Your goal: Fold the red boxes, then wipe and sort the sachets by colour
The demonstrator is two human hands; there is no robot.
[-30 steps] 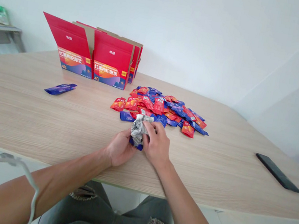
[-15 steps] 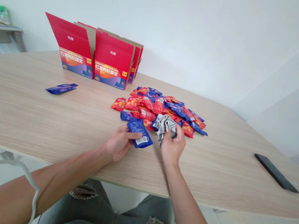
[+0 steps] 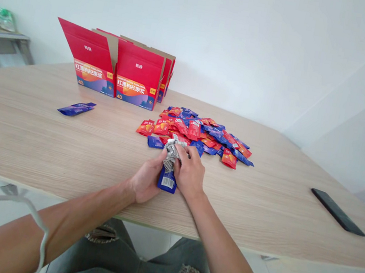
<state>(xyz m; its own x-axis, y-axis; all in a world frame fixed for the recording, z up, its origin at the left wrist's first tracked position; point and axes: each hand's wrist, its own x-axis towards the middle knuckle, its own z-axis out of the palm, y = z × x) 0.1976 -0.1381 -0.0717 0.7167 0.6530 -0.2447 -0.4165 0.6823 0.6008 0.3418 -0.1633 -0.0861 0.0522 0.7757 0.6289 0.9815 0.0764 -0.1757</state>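
My left hand (image 3: 148,178) is closed around a blue pouch (image 3: 168,181) with a white barcode label near its lower end. A crumpled black-and-white striped cloth (image 3: 171,154) lies against the pouch's upper part, pinched in my right hand (image 3: 191,171). The cloth and fingers hide the top of the pouch. Just beyond both hands spreads a heap of red and blue pouches (image 3: 193,130). One more blue pouch (image 3: 76,109) lies apart on the left side of the table.
Red cartons (image 3: 137,74) with raised lids stand at the back left of the wooden table (image 3: 266,184). A flat black object (image 3: 337,211) lies at the right. A white cable (image 3: 35,214) hangs over my left forearm. Behind the table is a white wall.
My right hand has moved left, bringing the cloth onto the blue pouch. My left hand has turned the pouch more upright. The heap and the cartons have stayed put.
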